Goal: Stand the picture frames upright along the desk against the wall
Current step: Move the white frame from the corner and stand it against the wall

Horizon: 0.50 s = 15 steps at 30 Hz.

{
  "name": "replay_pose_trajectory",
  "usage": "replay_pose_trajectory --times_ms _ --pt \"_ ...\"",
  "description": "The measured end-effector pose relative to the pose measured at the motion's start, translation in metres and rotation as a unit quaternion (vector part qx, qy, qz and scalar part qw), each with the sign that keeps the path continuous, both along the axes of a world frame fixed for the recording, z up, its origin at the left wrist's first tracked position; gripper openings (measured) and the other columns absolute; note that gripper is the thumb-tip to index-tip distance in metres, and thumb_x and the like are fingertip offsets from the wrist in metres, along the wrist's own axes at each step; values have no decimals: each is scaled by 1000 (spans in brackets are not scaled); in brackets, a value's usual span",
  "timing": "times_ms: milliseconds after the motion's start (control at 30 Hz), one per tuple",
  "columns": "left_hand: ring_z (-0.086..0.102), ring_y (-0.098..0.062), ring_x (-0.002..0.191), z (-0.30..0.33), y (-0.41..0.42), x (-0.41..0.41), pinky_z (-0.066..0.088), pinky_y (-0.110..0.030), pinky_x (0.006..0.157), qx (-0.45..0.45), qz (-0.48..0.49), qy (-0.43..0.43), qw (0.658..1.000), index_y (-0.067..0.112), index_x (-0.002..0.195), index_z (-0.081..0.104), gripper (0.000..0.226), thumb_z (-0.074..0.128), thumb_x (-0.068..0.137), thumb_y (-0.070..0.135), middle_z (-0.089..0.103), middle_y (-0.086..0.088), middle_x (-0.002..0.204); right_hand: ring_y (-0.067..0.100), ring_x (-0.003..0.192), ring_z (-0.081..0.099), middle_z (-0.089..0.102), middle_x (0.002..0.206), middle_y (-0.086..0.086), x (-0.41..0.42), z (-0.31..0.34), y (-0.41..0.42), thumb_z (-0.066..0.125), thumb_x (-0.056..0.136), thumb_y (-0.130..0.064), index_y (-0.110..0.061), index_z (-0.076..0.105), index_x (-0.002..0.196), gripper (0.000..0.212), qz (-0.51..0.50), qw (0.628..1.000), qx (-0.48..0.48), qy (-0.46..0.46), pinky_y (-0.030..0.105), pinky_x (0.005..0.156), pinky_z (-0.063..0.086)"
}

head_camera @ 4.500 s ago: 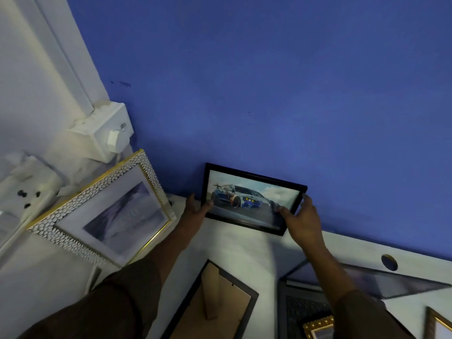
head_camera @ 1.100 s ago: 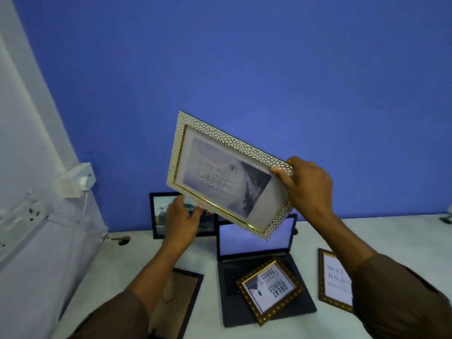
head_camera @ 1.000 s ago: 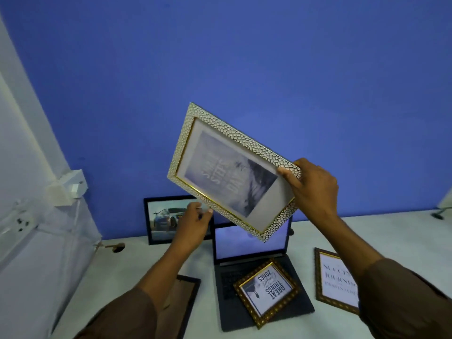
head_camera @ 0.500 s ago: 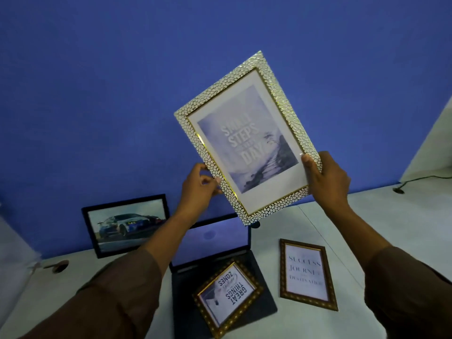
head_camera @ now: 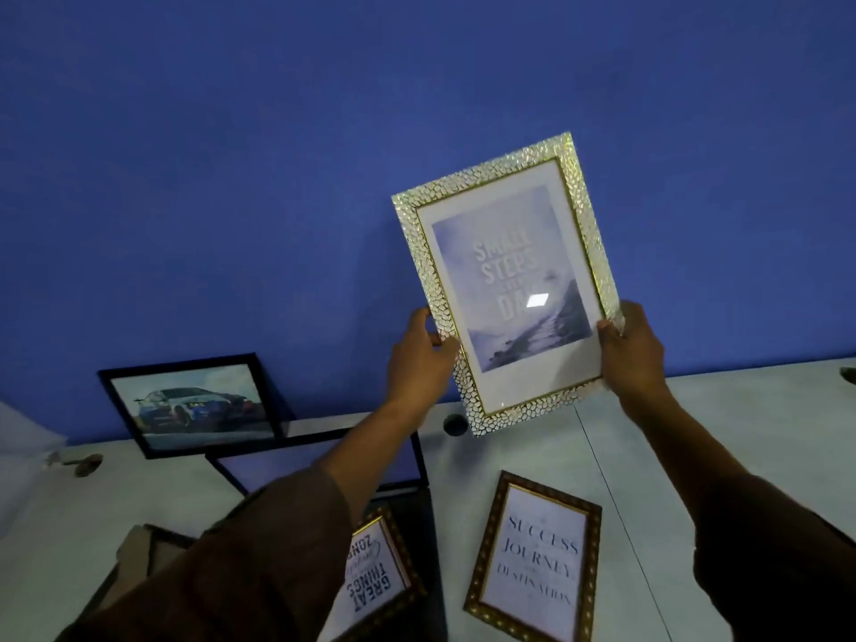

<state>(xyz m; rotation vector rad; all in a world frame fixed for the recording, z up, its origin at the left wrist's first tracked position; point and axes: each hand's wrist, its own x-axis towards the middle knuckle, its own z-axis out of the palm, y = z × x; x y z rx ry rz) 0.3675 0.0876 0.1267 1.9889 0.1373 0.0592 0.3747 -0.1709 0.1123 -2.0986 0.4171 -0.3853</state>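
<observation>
I hold a white-and-gold pebbled frame upright in the air in front of the blue wall, just above the white desk. My left hand grips its left edge and my right hand its lower right edge. A black frame with a car picture leans upright against the wall at the left. A gold frame reading "Success Journey" lies flat on the desk. A small gold frame lies on the laptop, partly behind my left sleeve. At the lower left a frame lies face down.
An open laptop sits on the desk below the car frame, its screen facing me. A round cable hole is in the desk near the wall. A seam runs across the desk top to the right.
The pebbled frame has turned nearly upright and come down and to the right, closer to the desk and wall. Both hands still hold it. My view has shifted right.
</observation>
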Motion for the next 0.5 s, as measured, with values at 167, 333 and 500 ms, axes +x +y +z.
replay_pose_trajectory --times_ms 167,333,500 --pt "69 -23 103 -39 -26 26 57 -43 93 4 -3 64 998 38 134 45 51 59 86 30 73 3 119 40 113 59 62 125 19 22 -66 -16 47 101 -11 -10 50 130 29 23 998 27 46 46 95 49" --pt "63 -20 111 -79 -33 44 52 -33 88 -28 16 111 993 33 141 43 54 61 92 21 65 8 125 43 109 62 65 124 19 43 -109 -20 51 102 -19 -16 46 134 32 55 994 4 98 48 91 51" --pt "62 -20 111 -120 -38 52 51 -31 87 -79 36 139 986 34 142 41 62 66 90 13 64 2 130 44 112 62 63 128 24 60 -146 -19 54 101 -14 -11 41 138 40 102 979 21 176 43 91 49"
